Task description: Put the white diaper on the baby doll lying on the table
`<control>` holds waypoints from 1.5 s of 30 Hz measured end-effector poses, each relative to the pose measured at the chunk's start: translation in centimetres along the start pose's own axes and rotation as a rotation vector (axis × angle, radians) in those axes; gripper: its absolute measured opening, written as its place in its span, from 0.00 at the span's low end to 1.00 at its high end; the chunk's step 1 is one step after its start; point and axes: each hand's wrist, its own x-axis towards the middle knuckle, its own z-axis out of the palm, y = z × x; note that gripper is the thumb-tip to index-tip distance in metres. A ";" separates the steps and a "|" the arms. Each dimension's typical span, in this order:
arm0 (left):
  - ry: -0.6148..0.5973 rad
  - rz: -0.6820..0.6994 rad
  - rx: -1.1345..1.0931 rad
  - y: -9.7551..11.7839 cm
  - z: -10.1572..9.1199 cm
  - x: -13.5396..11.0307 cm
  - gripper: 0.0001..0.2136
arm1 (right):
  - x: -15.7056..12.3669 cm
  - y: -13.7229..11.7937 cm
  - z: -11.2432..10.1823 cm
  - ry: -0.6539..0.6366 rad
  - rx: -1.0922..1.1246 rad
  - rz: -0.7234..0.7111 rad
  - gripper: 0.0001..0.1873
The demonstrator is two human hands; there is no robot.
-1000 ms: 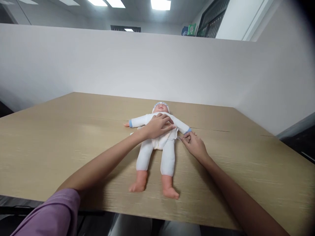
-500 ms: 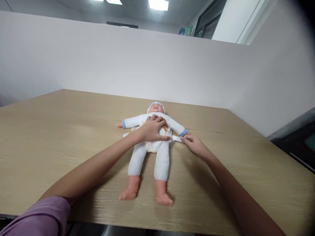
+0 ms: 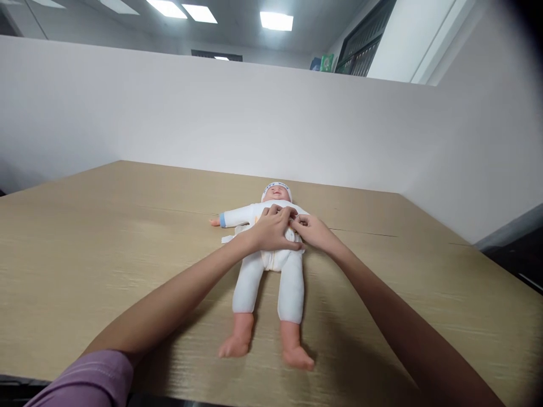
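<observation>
A baby doll (image 3: pixel 248 285) in a white suit with blue cuffs lies on its back, feet towards me. Round its hips is a white diaper (image 3: pixel 275 261). My left hand (image 3: pixel 271 229) rests spread over the diaper's front, thumb apart from the bent fingers. Beside it, at the diaper's upper right edge, my right hand (image 3: pixel 314 230) pinches the diaper tab, now mostly hidden by the fingers. On the left side a loose white tab (image 3: pixel 228 239) sticks out past the doll's hip. My right hand covers the doll's arm on that side.
The doll lies on a wide wood-grain table (image 3: pixel 127 271). A pale partition wall (image 3: pixel 237 118) rises behind and along the right. At the right edge there is a dark object (image 3: pixel 517 243). Ceiling lights show above the partition.
My right hand has moved inward and up from beside the doll's cuff, bringing the stretched tab across to the diaper's front. My left hand stays on the diaper. The camera view has shifted slightly.
</observation>
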 end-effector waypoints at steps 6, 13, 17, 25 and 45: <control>0.003 0.010 0.009 -0.1 0.3 0.2 0.28 | -1.5 0.3 1.9 0.171 0.088 -0.087 0.15; -0.120 -0.004 -0.311 -1.2 -1.5 0.1 0.40 | -6.1 1.3 2.7 0.283 -0.038 -0.544 0.18; -0.123 0.045 -0.733 -3.0 -2.2 -0.4 0.38 | -6.9 2.4 2.6 0.153 -0.171 -0.629 0.30; 0.262 -0.179 -0.284 -7.6 -1.6 -8.5 0.16 | -6.7 3.2 1.5 0.112 -0.314 -0.685 0.31; 0.059 -0.623 -0.207 -11.2 -1.7 -12.1 0.12 | 0.1 -6.5 4.1 0.079 -0.359 -0.313 0.17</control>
